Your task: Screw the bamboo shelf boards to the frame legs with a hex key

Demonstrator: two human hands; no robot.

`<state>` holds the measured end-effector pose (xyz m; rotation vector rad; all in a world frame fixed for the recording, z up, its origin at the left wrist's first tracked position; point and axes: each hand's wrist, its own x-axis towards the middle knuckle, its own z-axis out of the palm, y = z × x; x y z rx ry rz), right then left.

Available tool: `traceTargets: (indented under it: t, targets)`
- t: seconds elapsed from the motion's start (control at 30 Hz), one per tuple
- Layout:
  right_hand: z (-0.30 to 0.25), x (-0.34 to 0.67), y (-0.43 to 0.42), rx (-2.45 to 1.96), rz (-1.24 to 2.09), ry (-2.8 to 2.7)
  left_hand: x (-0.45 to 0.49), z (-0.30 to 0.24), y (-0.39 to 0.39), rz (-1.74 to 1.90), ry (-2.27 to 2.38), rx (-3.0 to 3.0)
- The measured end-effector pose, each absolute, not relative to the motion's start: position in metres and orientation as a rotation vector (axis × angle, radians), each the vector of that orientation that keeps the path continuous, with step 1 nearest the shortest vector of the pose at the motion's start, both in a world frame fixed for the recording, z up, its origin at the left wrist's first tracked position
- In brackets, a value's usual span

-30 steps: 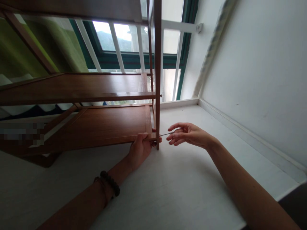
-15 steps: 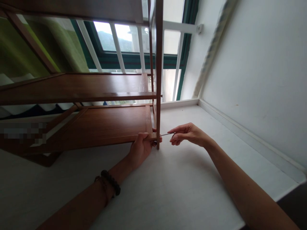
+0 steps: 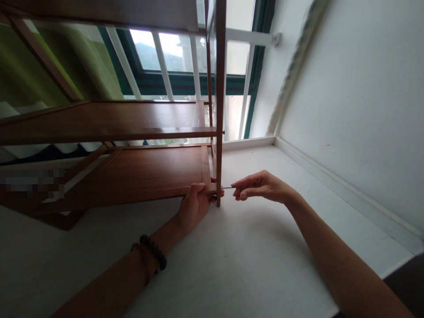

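A brown wooden shelf unit (image 3: 149, 165) with several tiers fills the left half of the view. My left hand (image 3: 195, 205) grips the front right corner of the lowest shelf board, beside the upright post (image 3: 219, 110). Some of its fingertips show just past the post; the rest are hidden under the wood. To the right of the post, my right hand (image 3: 256, 187) pinches a thin metal rod, apparently a hex key (image 3: 227, 187). The rod lies level, and its far end meets the lower part of the post. My fingers cover its near end.
A screw head (image 3: 223, 132) sticks out of the post at the middle shelf. Behind the unit are white window bars (image 3: 162, 66), a green window frame (image 3: 185, 84) and a green curtain (image 3: 79, 62). A white wall (image 3: 357, 97) rises on the right above the pale surface (image 3: 251, 265).
The fingers of my right hand have shifted slightly on the hex key, which now lies more level and shows less of its length. My left hand and the shelf unit hold still.
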<state>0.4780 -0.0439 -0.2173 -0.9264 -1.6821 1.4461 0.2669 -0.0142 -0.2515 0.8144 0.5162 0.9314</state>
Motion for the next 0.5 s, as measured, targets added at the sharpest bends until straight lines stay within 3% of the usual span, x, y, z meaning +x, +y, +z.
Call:
traceTargets:
  t: [0.3,0.5]
  targets:
    - [-0.223,0.472,-0.040,-0.954,1.313,-1.647,0.267,-0.250,-0.015,0.940,0.527,0.811]
    - [-0.232,0.457,-0.038,-0.951,1.462,-1.342,0.267,-0.250,-0.015,0.939,0.532,0.814]
